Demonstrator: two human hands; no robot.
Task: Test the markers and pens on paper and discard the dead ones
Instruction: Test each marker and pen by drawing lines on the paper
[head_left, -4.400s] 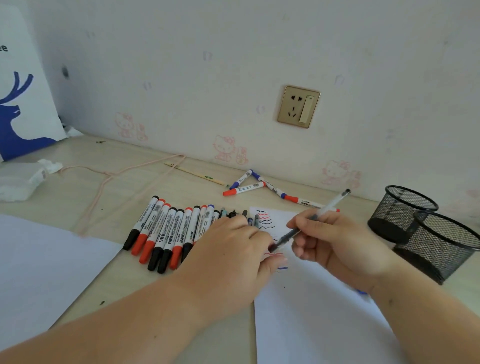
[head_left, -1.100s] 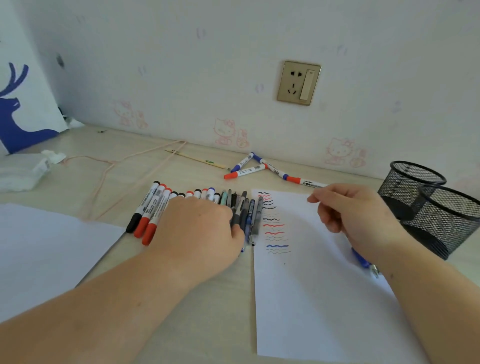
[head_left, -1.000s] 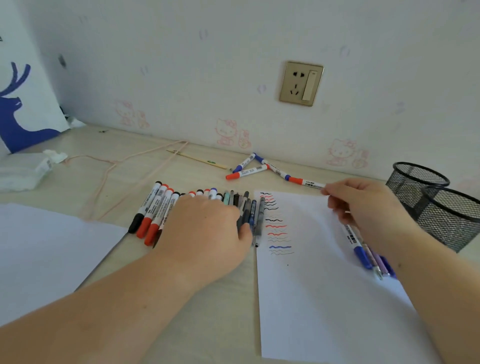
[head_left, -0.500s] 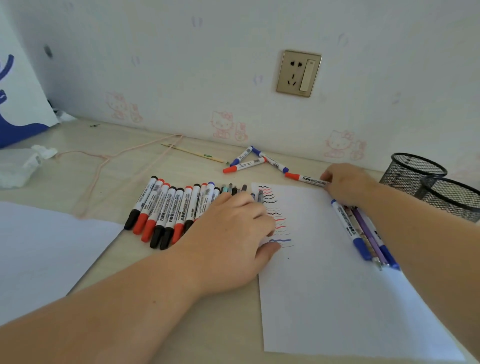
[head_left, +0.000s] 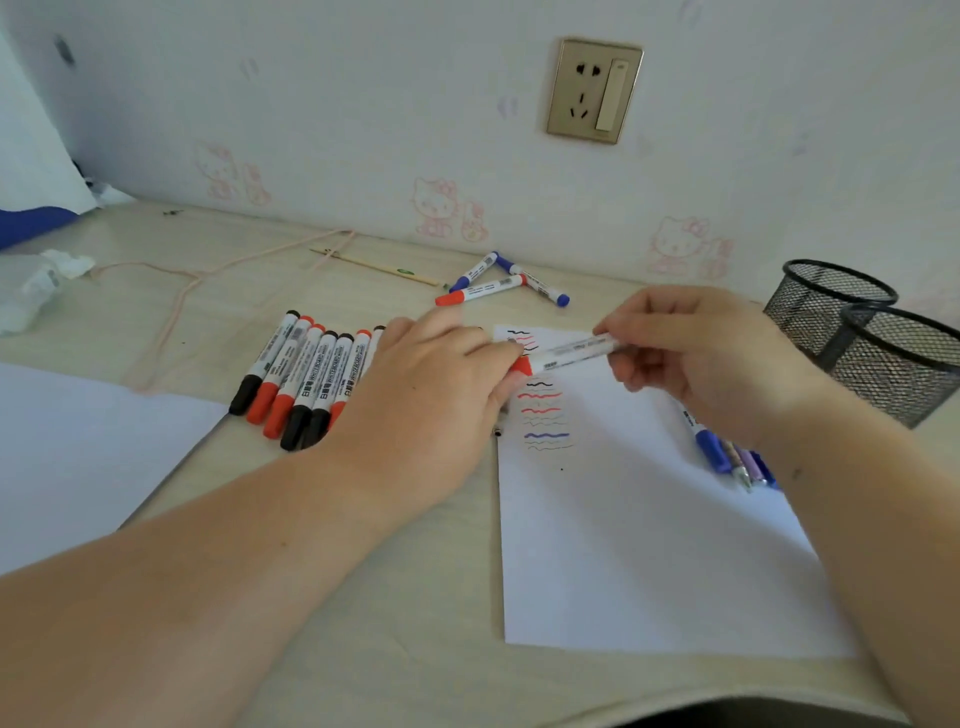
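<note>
Left of the left hand (head_left: 431, 395): a row of whiteboard markers (head_left: 304, 382) lies side by side on the desk (head_left: 395, 613), caps toward the person. Probably the sorted pile; which pile, can't tell.

Left hand sits palm down over the right end of that row, fingertips pinching the red cap (head_left: 521, 365) of a slim marker (head_left: 574, 352). Right hand (head_left: 701, 364) grips the barrel's other end, fingers curled round it. Marker hangs level between the hands, just above the test sheet (head_left: 649, 525). Looks like a two-hand pull to uncap it before the scribble test.

Wavy test lines (head_left: 543, 415) run down the sheet's left edge, below the marker; bare paper below them for the next stroke.

Behind the hands, three slim markers (head_left: 498, 283) lie near the wall. Under the right wrist, a few pens (head_left: 732, 457) lie on the sheet's right edge, easy to knock. Right of the right hand: two mesh pen cups (head_left: 862, 338), close by, so not much room for an outward swing.
</note>
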